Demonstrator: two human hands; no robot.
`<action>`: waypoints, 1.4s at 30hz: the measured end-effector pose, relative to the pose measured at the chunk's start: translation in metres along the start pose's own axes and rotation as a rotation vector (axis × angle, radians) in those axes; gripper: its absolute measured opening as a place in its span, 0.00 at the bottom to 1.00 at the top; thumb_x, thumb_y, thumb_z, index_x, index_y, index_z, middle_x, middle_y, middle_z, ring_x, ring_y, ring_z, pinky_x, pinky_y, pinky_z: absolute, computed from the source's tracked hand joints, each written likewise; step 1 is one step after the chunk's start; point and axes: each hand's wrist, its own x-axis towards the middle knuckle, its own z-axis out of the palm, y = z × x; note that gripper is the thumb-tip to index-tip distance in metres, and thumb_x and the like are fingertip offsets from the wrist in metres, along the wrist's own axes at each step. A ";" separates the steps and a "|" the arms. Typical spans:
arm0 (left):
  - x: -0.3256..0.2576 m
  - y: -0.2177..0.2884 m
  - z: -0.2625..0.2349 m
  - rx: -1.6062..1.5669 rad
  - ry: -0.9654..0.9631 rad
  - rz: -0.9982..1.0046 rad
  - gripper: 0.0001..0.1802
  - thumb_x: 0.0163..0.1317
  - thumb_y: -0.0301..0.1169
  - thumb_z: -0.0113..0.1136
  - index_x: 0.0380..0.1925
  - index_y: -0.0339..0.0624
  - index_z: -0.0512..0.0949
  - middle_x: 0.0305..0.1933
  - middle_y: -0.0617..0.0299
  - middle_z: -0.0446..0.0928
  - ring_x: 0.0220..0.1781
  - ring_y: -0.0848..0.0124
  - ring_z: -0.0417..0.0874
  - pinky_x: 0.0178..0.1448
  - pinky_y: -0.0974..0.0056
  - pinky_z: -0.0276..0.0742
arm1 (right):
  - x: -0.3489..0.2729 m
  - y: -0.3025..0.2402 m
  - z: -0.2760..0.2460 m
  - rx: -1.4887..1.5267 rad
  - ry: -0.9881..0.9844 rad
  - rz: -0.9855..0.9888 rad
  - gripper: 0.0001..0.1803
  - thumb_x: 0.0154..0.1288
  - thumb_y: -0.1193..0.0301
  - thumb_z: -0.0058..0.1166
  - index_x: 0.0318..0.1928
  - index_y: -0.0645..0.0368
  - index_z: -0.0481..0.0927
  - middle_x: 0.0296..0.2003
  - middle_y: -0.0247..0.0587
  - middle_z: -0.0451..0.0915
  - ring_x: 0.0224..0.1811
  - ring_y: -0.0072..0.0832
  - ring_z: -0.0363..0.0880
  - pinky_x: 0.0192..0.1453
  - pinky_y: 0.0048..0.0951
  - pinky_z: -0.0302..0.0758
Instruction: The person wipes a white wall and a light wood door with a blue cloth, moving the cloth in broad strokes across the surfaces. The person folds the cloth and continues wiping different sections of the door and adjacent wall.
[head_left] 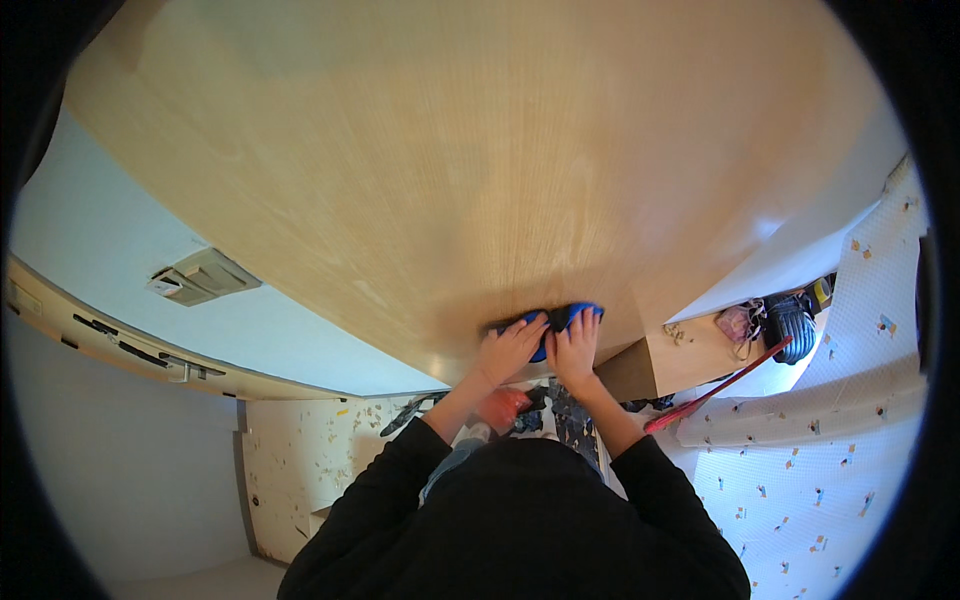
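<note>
My left hand (510, 348) and my right hand (574, 348) lie side by side, both pressed flat on a blue cloth (560, 318). The cloth rests against a large light wooden panel (450, 160) close to its lower edge. The fingers of both hands spread over the cloth and hide most of it. My arms are in black sleeves and reach up from the lower edge of the picture.
A grey wall with a small vent (200, 275) lies to the left. A red-handled tool (715, 390) and a dark bundle (790, 322) sit on a wooden surface at right. Patterned white sheeting (800, 470) covers the lower right.
</note>
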 end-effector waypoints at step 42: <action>0.214 0.097 -0.037 0.267 0.409 0.250 0.25 0.68 0.45 0.42 0.65 0.69 0.67 0.73 0.77 0.58 0.77 0.54 0.48 0.71 0.36 0.28 | 0.054 0.166 -0.068 -0.170 0.486 0.417 0.27 0.70 0.66 0.40 0.66 0.62 0.58 0.70 0.64 0.49 0.71 0.66 0.47 0.71 0.64 0.45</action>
